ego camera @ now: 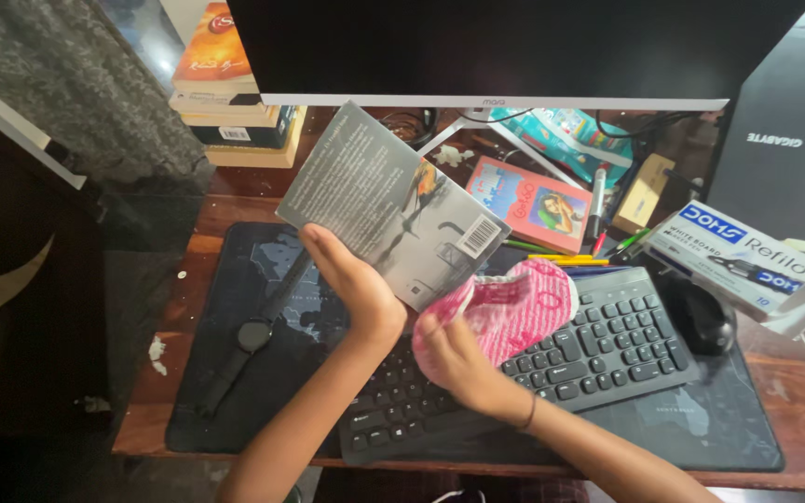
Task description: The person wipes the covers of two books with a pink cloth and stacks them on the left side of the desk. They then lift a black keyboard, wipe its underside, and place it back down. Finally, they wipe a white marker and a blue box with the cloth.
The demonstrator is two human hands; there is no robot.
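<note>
My left hand [351,284] grips a grey paperback book [388,200] by its lower edge and holds it tilted, back cover up, above the desk. My right hand [454,359] holds a pink and white cloth [519,307] bunched against the book's lower right corner. Both hands hover over a black keyboard [598,354], which lies on a dark desk mat [235,279].
A black wristwatch [249,340] lies on the mat at left. A monitor [514,47] stands behind, books [230,84] are stacked at back left, a red book [528,200], pens, a white marker box [747,256] and a black mouse [701,317] sit at right.
</note>
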